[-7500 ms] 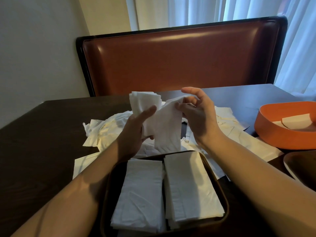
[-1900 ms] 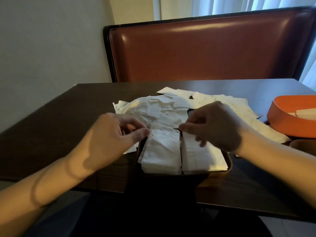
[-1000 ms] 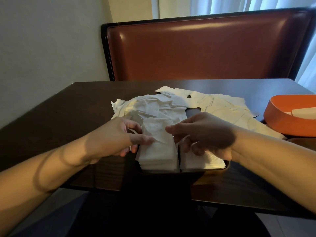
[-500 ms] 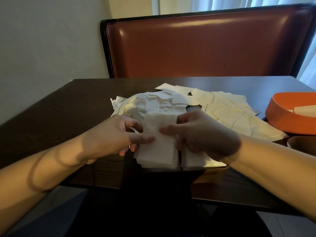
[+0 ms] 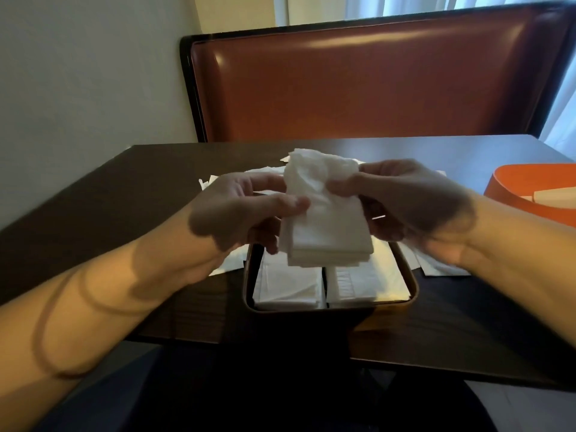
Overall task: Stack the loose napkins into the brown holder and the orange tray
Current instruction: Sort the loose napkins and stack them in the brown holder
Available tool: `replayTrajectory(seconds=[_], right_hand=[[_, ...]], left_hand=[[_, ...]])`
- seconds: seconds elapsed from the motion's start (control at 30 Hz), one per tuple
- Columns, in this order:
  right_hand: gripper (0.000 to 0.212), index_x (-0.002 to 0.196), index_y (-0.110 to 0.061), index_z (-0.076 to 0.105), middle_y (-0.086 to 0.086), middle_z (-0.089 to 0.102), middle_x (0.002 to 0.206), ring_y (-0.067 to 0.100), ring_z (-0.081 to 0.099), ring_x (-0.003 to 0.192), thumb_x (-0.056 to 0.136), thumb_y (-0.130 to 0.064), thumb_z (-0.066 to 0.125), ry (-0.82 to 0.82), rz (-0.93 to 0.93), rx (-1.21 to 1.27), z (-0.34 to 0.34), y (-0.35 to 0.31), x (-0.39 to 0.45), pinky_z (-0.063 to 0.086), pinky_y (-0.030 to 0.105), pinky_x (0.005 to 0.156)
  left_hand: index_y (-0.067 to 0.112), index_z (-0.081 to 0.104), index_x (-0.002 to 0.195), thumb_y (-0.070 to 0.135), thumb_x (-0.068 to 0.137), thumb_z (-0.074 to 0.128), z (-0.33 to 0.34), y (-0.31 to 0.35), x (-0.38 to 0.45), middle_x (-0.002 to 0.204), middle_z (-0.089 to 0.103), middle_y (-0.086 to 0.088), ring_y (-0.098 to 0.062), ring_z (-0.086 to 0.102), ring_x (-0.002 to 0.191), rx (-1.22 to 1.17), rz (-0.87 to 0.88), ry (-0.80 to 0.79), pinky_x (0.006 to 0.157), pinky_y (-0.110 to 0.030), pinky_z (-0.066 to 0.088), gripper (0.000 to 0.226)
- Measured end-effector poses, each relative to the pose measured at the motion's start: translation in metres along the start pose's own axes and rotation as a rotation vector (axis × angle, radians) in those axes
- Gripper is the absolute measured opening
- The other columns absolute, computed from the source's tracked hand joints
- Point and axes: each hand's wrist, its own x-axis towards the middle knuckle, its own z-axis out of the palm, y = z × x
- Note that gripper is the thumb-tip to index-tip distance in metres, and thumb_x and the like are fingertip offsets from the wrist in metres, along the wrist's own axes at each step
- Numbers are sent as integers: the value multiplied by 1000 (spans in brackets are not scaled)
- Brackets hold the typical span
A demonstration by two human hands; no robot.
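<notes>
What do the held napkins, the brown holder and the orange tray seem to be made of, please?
Held napkins: soft white tissue paper, matte, judging by the crumpled top and the thin layered edges.
Brown holder: dark, smooth, rounded rim with a slight sheen; leather-look or plastic, hard to tell.
Orange tray: smooth, even-coloured wall with a soft sheen; probably plastic or faux leather.

The holder (image 5: 330,305) sits on the tabletop (image 5: 124,194) near the front edge, with two stacks of napkins (image 5: 288,286) side by side in it. Loose napkins (image 5: 442,266) lie behind it. The tray (image 5: 530,194) sits far right. A bench seat (image 5: 374,82) stands behind the tabletop.
</notes>
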Motion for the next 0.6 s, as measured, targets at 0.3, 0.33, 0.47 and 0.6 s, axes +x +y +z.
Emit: replayTrajectory(seconds=[0.3,0.33,0.47,0.6], right_hand=[[38,98,3,69,12,58,61,12,43,42,80,-30,71,-68,86,-181,-37,16,-16,28,20,37],[34,99,1,70,11,58,57,11,42,39,82,-29,71,-58,86,-193,-38,18,-16,29,19,36],[29,107,-4,67,14,64,56,14,48,37,87,-26,69,-74,87,-236,-43,21,-16,39,19,37],[30,109,-11,61,12,69,60,15,55,40,87,-30,70,-88,102,-388,-40,23,-13,47,23,43]], left_hand=[[7,56,110,15,79,77,36,-6,19,82,74,-16,-24,68,59,90,-136,-97,48,-28,54,38],[7,55,108,15,78,78,38,-7,21,81,74,-17,-25,68,60,121,-136,-94,49,-29,55,39],[10,48,92,12,77,80,43,-14,26,69,71,-12,-24,67,56,205,-96,-72,46,-29,55,35],[9,47,83,5,78,80,45,-23,28,61,63,-9,-22,65,52,299,-3,-41,45,-30,55,34]])
